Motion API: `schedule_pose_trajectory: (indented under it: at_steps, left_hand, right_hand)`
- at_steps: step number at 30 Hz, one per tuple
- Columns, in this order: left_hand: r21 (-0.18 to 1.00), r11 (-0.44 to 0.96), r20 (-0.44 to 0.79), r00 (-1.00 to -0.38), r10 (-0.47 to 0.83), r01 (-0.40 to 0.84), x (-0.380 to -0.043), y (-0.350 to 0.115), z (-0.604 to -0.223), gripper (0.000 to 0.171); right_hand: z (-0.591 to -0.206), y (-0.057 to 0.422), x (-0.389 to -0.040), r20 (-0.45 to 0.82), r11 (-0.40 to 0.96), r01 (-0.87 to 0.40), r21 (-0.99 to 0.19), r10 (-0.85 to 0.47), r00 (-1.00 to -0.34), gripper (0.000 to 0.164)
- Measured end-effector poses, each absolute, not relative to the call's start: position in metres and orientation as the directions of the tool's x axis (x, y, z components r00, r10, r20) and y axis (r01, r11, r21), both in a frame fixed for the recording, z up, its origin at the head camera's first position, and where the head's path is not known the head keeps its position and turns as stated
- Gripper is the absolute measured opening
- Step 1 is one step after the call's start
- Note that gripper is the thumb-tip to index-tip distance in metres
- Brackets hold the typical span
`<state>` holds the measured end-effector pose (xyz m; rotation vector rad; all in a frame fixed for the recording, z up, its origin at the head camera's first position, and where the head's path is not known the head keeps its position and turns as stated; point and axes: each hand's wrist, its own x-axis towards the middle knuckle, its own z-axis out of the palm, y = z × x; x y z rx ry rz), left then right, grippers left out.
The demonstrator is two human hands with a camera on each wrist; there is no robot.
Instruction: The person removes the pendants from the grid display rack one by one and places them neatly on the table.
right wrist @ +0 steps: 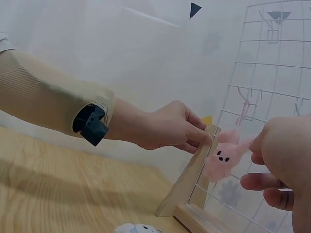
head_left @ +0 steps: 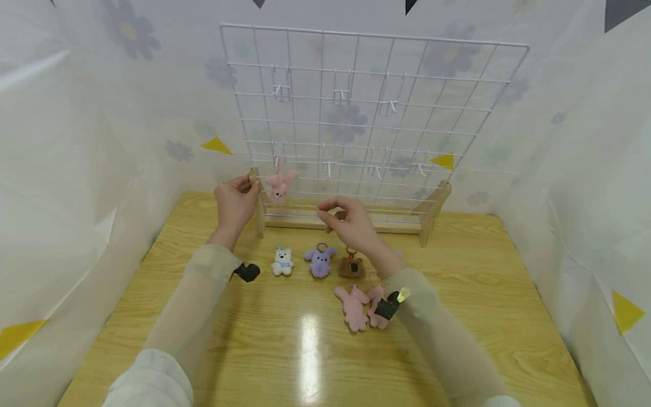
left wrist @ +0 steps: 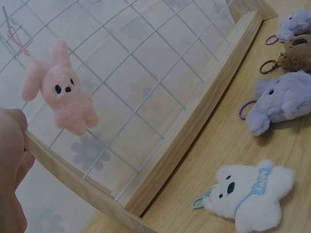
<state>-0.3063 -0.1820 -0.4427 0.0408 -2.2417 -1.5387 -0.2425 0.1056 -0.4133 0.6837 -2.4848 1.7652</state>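
Observation:
My left hand pinches the top of the left wooden upright of a white wire grid rack. Beside it, a pink rabbit plush keychain hangs by a pink cord from a low left hook, its face outward. My right hand hovers before the rack's base, fingers loosely bent with nothing visible between them. In the right wrist view its fingers overlap the rabbit's ear, but the head view shows them apart. A white bear keychain lies on the table below the left hand.
On the wooden table lie a purple plush keychain, a brown one and two pink ones, one of them a pink plush. The right forearm partly covers another purple plush. Several bare hooks sit on the grid.

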Motion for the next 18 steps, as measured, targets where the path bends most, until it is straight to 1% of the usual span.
schedule_pose_trajectory:
  at_steps: [6,11,18]
  left_hand:
    - [0.894,0.394,0.329,-0.909,-0.257,0.213,-0.307,-0.182,-0.443,0.028]
    - [0.887,0.406,0.34,-0.905,-0.254,0.22,-0.308,-0.182,-0.444,0.028]
    - [0.884,0.404,0.353,-0.902,-0.248,0.234,-0.308,-0.183,-0.445,0.028]
  right_hand:
    - [-0.412,0.088,-0.252,0.269,0.223,-0.359,-0.906,-0.351,-0.897,0.017]
    - [-0.41,0.077,-0.26,0.301,0.224,-0.391,-0.893,-0.351,-0.887,0.014]
    - [-0.407,0.063,-0.269,0.3,0.225,-0.386,-0.895,-0.336,-0.893,0.016]
